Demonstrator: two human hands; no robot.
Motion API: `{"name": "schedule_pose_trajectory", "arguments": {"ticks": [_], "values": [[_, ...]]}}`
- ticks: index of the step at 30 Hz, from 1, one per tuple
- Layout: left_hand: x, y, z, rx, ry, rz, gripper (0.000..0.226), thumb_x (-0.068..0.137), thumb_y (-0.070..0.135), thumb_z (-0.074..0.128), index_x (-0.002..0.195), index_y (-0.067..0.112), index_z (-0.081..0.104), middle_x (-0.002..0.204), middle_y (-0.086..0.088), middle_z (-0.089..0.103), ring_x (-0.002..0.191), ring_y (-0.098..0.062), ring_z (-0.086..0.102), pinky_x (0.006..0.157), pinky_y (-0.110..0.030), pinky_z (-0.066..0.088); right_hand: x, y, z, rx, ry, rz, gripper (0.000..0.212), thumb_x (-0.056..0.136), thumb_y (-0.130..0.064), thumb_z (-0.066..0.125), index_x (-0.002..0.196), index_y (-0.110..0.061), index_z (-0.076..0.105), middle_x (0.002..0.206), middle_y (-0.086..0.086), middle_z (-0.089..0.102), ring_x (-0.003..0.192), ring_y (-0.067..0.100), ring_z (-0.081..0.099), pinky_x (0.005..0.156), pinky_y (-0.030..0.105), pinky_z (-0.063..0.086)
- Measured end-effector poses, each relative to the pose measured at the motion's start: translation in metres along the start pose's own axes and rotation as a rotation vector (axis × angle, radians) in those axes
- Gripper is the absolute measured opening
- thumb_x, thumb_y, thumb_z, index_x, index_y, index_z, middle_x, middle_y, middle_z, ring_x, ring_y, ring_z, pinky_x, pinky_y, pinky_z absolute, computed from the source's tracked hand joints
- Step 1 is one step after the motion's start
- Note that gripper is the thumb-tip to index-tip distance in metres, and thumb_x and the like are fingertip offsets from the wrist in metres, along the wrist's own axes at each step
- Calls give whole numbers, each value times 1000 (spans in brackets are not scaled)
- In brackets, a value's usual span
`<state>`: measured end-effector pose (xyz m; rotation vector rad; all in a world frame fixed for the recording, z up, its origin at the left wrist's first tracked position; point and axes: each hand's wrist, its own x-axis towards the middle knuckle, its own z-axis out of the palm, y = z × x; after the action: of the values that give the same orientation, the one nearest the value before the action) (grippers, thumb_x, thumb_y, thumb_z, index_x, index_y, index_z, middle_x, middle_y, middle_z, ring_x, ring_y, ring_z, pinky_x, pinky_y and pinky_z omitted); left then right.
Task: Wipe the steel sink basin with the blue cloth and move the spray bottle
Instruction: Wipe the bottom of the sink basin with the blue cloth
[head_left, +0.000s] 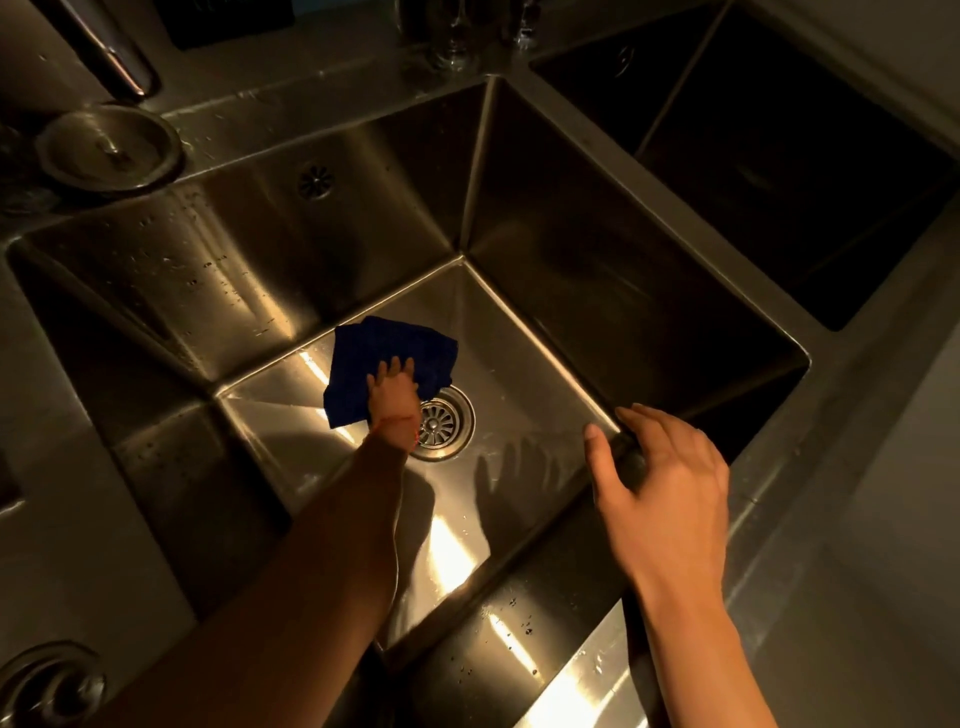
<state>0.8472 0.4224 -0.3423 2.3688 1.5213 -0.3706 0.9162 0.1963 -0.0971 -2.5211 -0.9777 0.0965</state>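
Round steel lid (110, 147) with a small knob, flat on the counter (852, 571) beyond the far-left corner of the near basin. Just behind it, a slanted chrome handle (111, 52), possibly a tap. Clear glasses (457, 36) at the far edge. Second, darker basin (779, 156) to the right. Round fitting (49, 686) at the near-left corner.

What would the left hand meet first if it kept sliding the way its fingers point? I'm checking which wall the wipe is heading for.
Probably the back wall of the basin: the left hand presses the blue cloth on the floor, fingers pointing away from the drain.
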Motion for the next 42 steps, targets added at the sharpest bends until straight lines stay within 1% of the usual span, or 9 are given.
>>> {"name": "schedule_pose_trajectory", "arguments": {"ticks": [4, 8, 15, 19, 26, 29, 33, 36, 42], "values": [[2, 10, -1, -17, 6, 17, 53, 102, 15, 37, 151, 14, 19, 156, -9, 25, 145, -28, 21, 119, -43, 16, 0, 0, 0, 0, 4, 0, 47, 89, -46, 45, 114, -10, 64, 115, 10, 64, 113, 26, 53, 106, 49, 31], [2, 28, 1, 2, -8, 77, 55, 101, 15, 39, 152, 15, 18, 157, -9, 23, 145, -29, 19, 119, -43, 14, 0, -1, 0, -2, 17, -3, 48, 88, -47, 48, 112, -10, 65, 113, 10, 65, 111, 26, 54, 104, 51, 33], [-3, 74, 9, -25, -51, 238, 51, 102, 19, 38, 150, 14, 23, 155, -9, 27, 144, -29, 22, 118, -42, 17, 0, 1, 1, 9, 13, -14, 48, 84, -45, 46, 113, -10, 64, 113, 9, 64, 112, 24, 54, 106, 47, 31], [-8, 82, 16, -63, -41, 281, 50, 101, 16, 38, 150, 15, 26, 155, -8, 27, 145, -27, 21, 119, -41, 16, 1, 1, 1, 19, 7, -19, 48, 84, -45, 46, 113, -11, 64, 114, 8, 64, 113, 23, 53, 106, 46, 30], [-5, 74, 14, -127, -25, 275, 51, 100, 13, 41, 149, 14, 27, 156, -7, 27, 146, -24, 20, 119, -38, 17, 1, 1, 1, 16, 14, -21, 45, 89, -45, 49, 111, -10, 65, 113, 9, 65, 112, 24, 54, 105, 49, 32], [-1, 68, 11, -141, -23, 240, 51, 101, 12, 40, 149, 13, 26, 156, -8, 26, 146, -25, 19, 119, -38, 16, 0, 1, 1, 26, 18, -18, 48, 85, -44, 48, 111, -8, 65, 112, 10, 65, 111, 25, 55, 104, 51, 33], [7, 49, 5, -150, 10, 168, 49, 102, 13, 37, 149, 12, 27, 156, -9, 27, 146, -26, 19, 120, -39, 17, 1, 1, 1, 21, 19, -18, 47, 86, -45, 48, 111, -8, 65, 112, 10, 65, 111, 25, 55, 104, 51, 33], [9, 35, 5, -138, 32, 125, 50, 102, 15, 37, 150, 13, 24, 157, -8, 25, 147, -26, 18, 120, -39, 14, 1, 2, 2, 15, 24, -16, 46, 88, -45, 50, 111, -9, 65, 113, 10, 65, 111, 25, 55, 104, 51, 33], [11, 37, 7, -86, 11, 134, 51, 102, 14, 37, 151, 14, 23, 157, -8, 25, 146, -28, 19, 120, -41, 14, 1, 1, 1, 5, 8, -22, 47, 85, -46, 47, 111, -11, 65, 114, 8, 64, 113, 23, 54, 107, 47, 30]]}}
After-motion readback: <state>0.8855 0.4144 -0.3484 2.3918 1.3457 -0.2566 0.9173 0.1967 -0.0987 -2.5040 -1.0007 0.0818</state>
